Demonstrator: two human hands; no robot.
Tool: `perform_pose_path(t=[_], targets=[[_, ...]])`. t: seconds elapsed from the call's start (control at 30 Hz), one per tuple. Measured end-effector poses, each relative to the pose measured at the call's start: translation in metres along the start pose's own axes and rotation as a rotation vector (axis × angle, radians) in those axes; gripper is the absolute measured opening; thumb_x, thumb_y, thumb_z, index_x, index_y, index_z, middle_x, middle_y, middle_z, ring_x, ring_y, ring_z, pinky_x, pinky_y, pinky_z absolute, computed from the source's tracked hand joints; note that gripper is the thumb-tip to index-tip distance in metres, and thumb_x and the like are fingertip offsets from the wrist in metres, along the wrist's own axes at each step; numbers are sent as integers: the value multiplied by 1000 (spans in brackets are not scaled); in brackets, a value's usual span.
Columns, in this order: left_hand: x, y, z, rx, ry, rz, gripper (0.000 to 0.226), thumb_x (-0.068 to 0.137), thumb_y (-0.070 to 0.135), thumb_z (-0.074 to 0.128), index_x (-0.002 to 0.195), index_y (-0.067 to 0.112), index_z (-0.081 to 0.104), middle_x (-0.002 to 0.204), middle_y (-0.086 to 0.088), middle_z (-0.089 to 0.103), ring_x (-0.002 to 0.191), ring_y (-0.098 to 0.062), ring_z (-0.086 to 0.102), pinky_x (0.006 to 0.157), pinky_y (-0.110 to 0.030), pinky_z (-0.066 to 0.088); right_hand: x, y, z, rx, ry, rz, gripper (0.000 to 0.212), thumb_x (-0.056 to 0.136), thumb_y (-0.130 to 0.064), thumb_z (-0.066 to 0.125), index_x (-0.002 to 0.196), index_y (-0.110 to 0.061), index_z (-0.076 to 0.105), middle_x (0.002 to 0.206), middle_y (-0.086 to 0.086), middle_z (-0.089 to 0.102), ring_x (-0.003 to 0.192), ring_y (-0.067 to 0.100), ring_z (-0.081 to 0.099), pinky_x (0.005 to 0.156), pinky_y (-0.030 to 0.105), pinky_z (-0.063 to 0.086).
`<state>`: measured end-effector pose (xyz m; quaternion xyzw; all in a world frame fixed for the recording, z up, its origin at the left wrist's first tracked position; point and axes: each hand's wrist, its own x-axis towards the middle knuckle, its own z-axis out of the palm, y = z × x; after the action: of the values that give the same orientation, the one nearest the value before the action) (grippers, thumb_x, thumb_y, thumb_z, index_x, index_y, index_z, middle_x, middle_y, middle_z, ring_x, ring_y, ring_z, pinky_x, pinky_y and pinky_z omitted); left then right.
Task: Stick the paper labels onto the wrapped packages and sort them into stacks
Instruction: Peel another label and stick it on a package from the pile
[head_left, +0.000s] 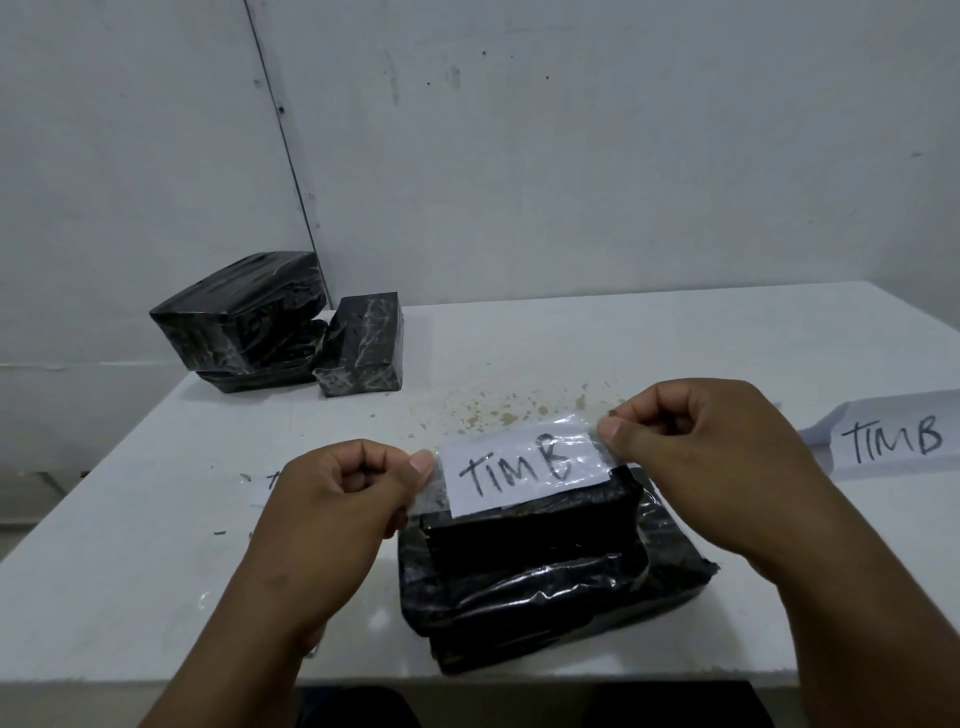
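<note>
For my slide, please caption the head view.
Both hands stretch a taped white "TIM B" paper label above stacked black plastic-wrapped packages.

A white paper label (522, 469) is reading "TIM B" in hand-drawn black marker capitals; it is lying under clear tape, over the top of the near stack of black wrapped packages (540, 571). A second white paper slip (893, 439), lying at the right edge of the bench (156, 545), is showing the same marker lettering, "TIM B". No other writing is reading clearly.
</note>
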<state>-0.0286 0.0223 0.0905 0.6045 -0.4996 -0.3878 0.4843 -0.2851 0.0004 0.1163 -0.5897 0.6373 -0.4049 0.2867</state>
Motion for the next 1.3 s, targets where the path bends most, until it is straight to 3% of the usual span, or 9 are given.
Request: perform_pose_path(t=[0.2,0.3,0.6,0.7,0.87,1.0,1.1,1.2,1.3], targets=[[3,-5,0,-33,-50,-17,32,79,44,76,76,12,75,75,-24,68,63,-21,50,73,-41,49,-3,1,1,-99,33,-40,17,86,-37,78,71,-30,74,67,-27,69,65,-11,62,57,18,39],[3,-7,-1,-60,-67,-19,36,74,46,76,76,11,74,70,-19,64,63,-21,47,72,-40,46,-4,2,2,-136,41,-50,17,86,-39,76,71,-32,73,69,-30,67,71,-13,61,56,18,39],[-2,-13,1,-104,-83,-38,45,68,51,75,79,8,75,80,-27,69,68,-24,56,80,-49,54,-6,4,5,-165,51,-50,19,86,-40,76,70,-31,72,68,-28,67,72,-12,60,56,20,39],[-3,-15,2,-73,-59,-38,41,72,51,73,78,10,74,63,-10,63,57,-16,49,65,-39,45,-5,5,5,-146,39,-42,19,87,-38,76,70,-30,72,68,-27,67,69,-12,60,55,19,38],[-5,-18,5,10,3,30,37,71,55,67,84,20,73,70,6,67,54,-4,55,65,-29,43,-6,7,6,-115,28,-22,18,88,-37,76,71,-30,72,69,-28,67,68,-13,60,54,14,36],[-1,-30,3,146,36,167,28,79,55,63,105,47,65,106,17,70,88,-4,66,75,-29,51,-5,8,6,-64,13,-4,16,88,-35,77,73,-30,74,69,-26,69,65,-12,62,54,14,38],[0,-28,0,214,18,314,29,86,46,64,114,51,66,125,25,65,112,0,61,84,-25,48,-5,9,8,-2,15,12,14,87,-33,78,74,-28,76,68,-19,72,62,-5,64,59,19,41],[1,-24,-1,201,-26,328,19,86,41,65,100,41,78,114,21,74,108,-4,67,84,-29,52,-3,11,10,51,9,32,14,88,-30,77,75,-26,77,69,-13,74,62,3,65,64,25,45],[4,-25,0,150,-14,260,22,80,44,67,94,36,81,96,18,78,91,-9,73,76,-18,55,1,13,11,157,-37,81,14,91,-24,74,78,-21,78,70,-6,75,62,10,65,62,30,51]])
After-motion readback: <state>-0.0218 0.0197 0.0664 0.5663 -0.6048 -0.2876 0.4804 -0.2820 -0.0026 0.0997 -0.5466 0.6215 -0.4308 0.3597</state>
